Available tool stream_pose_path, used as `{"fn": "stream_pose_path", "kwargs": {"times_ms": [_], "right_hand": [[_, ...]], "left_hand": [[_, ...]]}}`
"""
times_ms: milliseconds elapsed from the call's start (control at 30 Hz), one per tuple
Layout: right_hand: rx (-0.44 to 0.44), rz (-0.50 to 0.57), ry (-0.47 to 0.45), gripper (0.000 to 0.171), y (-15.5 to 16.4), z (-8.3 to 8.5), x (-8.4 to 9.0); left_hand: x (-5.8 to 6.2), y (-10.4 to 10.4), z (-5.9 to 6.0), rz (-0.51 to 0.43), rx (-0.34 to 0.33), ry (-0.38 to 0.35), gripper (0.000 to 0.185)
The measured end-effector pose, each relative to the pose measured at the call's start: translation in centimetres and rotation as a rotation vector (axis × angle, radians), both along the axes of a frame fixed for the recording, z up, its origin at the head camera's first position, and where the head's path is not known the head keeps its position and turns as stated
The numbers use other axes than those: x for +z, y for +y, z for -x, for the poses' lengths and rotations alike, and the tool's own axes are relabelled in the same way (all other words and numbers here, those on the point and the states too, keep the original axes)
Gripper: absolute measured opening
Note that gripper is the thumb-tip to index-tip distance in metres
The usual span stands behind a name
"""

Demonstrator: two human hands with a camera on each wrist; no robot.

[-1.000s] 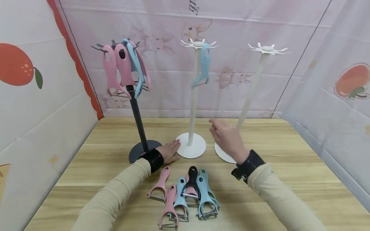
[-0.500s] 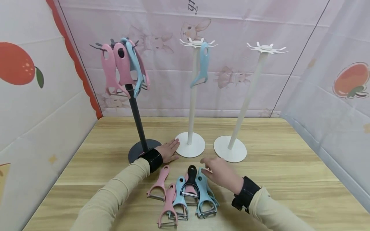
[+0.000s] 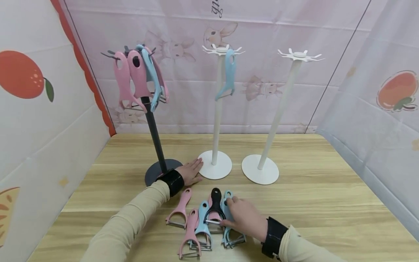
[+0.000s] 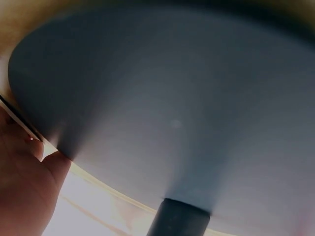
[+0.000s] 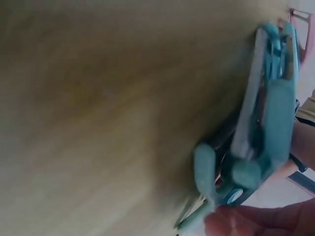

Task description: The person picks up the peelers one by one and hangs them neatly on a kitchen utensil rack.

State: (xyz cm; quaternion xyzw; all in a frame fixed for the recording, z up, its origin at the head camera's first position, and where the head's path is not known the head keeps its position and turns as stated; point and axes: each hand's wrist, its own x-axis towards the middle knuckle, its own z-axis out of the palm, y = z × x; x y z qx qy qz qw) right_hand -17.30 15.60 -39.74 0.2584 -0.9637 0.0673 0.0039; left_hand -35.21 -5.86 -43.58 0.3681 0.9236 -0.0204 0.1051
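My right hand (image 3: 247, 218) is over a light-blue peeler (image 3: 225, 209) in the pile, thumb across its handle and fingers near its top; in the right wrist view light-blue peelers (image 5: 278, 120) appear blurred beside the fingertips. Around it lie a black peeler (image 3: 216, 199), another blue peeler (image 3: 203, 218) and pink peelers (image 3: 191, 227). My left hand (image 3: 190, 171) rests flat on the table, fingertips at the base of the middle white stand (image 3: 217, 120). Its wrist is over the base of the black stand (image 3: 154, 131), which fills the left wrist view.
Several pink and blue peelers (image 3: 138, 74) hang from the black stand's hooks. One blue peeler (image 3: 230, 71) hangs on the middle white stand. A second white stand (image 3: 278, 112) with bare hooks stands to the right. Printed cloth walls (image 3: 190, 98) enclose the wooden table (image 3: 311, 203).
My right hand has come down from in front of the right white stand to the peeler pile and onto a light-blue peeler. The left hand has stayed in place.
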Motion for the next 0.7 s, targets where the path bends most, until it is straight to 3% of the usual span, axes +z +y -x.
{"fn": "stream_pose_path", "kwargs": {"times_ms": [233,400,700], "right_hand": [[-0.018,0.062,-0.037,0.045,-0.2,-0.3,0.0],[-0.033,0.09,-0.088,0.045,0.2,-0.3,0.1],[-0.102,0.174,-0.137,0.05,0.9,-0.2,0.4]], "left_hand": [[0.7,0.0,-0.6,-0.009,-0.005,-0.01,0.066],[1.3,0.2,-1.1,-0.007,-0.001,-0.033,0.064],[0.7,0.0,-0.6,-0.043,-0.01,-0.027,0.066]]}}
